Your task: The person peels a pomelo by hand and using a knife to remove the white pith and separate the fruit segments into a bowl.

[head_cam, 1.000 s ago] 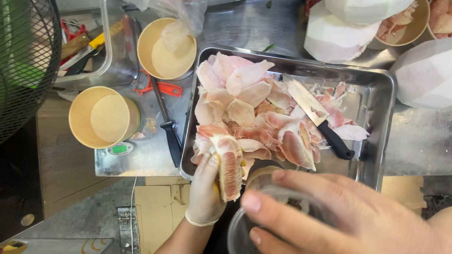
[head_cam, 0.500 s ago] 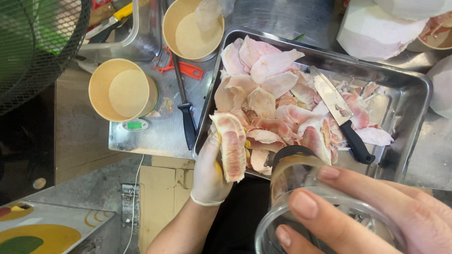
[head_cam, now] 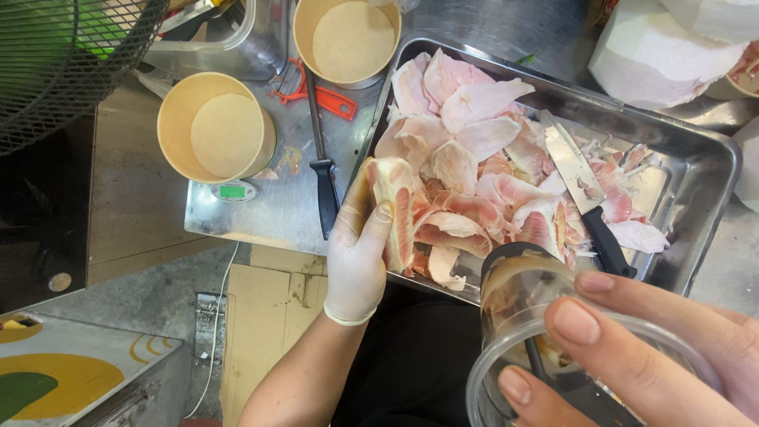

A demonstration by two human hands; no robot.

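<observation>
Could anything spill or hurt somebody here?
Maybe. The knife lies in the metal tray on the fruit peels, blade bare, so a hand digging there might get cut. The right hand holds the clear cup past the tray's front edge, so a slip could drop it. The gloved left hand grips a fruit piece at the tray's edge; bits could fall off.
</observation>
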